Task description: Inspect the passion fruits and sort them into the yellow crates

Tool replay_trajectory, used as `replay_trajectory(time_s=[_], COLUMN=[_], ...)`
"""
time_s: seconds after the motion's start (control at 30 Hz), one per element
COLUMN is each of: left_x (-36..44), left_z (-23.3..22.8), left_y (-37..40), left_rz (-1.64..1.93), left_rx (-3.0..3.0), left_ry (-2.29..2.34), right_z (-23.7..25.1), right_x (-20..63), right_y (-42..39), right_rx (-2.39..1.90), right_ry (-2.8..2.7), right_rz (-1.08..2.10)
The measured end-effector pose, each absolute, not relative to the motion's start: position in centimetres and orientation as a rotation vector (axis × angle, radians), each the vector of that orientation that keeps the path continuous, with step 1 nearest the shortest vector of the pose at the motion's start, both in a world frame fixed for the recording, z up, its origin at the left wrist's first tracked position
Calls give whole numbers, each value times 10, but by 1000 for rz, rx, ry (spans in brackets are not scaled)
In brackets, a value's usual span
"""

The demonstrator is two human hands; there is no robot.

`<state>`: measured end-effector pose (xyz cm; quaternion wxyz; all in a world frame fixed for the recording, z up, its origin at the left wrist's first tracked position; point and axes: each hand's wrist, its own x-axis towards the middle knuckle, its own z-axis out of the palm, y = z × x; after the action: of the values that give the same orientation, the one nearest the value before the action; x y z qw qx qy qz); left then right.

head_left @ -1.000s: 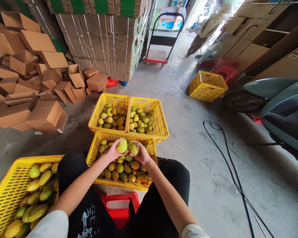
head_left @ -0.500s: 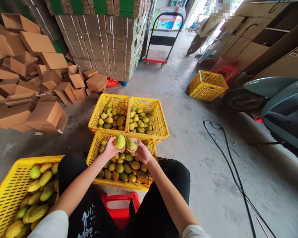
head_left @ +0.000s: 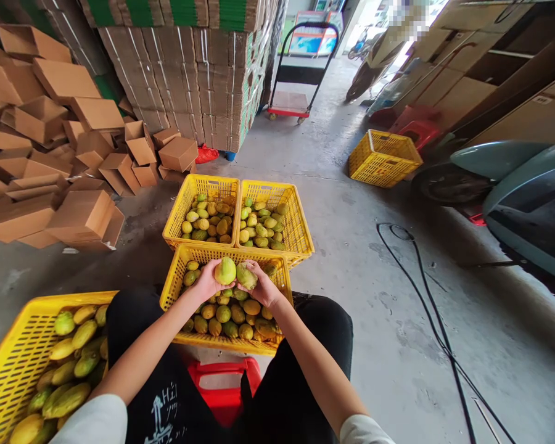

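Observation:
My left hand is closed around a smooth yellow-green papaya. In my right hand is a second papaya, duller and blotchy green-brown. The two fruits are side by side, nearly touching, above a yellow plastic crate between my knees. Several green and yellow papayas fill that crate, partly hidden by my hands. Just beyond stand two more yellow crates, a left one and a right one, both with similar fruit inside.
Left of my leg is a yellow crate of longer papayas. Cardboard boxes lie heaped at far left beside stacked flat cartons. A hand trolley, another yellow crate, a scooter and a black cable are around.
Both hands still hold their papayas. The fruits have turned slightly in the fingers, and the right one has dropped a little. The whole view has shifted slightly.

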<state>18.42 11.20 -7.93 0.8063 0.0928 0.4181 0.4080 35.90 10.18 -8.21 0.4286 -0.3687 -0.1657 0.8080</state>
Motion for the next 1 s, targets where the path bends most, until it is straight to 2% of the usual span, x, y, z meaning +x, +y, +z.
replay_trajectory(time_s=[0.27, 0.63, 1.0], left_x=[180, 180, 180], left_z=[-79, -97, -74], left_y=[117, 120, 119], left_rz=[777, 867, 906], left_rx=[282, 241, 170], left_ry=[917, 1035, 992], right_z=[-87, -81, -84], right_x=[359, 358, 356], right_y=[103, 104, 105], right_rx=[-907, -886, -1011], right_ry=[-356, -334, -500], right_rz=[2043, 2028, 1956])
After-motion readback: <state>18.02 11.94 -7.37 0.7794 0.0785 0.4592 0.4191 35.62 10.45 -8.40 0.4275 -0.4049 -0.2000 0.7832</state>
